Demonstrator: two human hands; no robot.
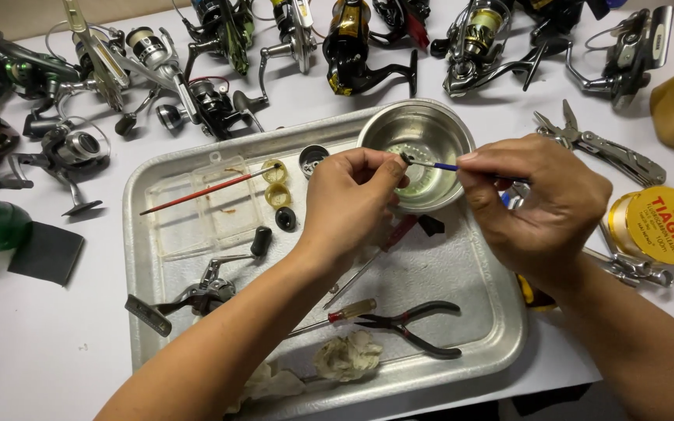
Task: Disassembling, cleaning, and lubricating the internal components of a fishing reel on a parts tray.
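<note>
1. The left hand (pixel 350 201) hovers over the near rim of the steel bowl (pixel 417 129), its fingertips pinched together on a small part that is too hidden to tell.
2. The right hand (pixel 538 204), just right of the bowl, is clamped on a thin blue-handled brush (pixel 433 164); the brush tip meets the left fingertips above the bowl.
3. The bowl sits at the far right corner of a metal tray (pixel 477 343).
4. Left of the bowl on the tray lie a clear plastic box (pixel 196 222) with a red brush (pixel 200 192) across it, and two yellowish rings (pixel 276 183).
5. Nearer than the bowl lie black-handled pliers (pixel 415 327), a screwdriver (pixel 337 316) and a crumpled rag (pixel 347 357).
6. Beyond the bowl, fishing reels (pixel 352 43) line the white table (pixel 33 351).
7. Right of the bowl lie a multi-tool (pixel 610 152) and a yellow line spool (pixel 660 226).
</note>
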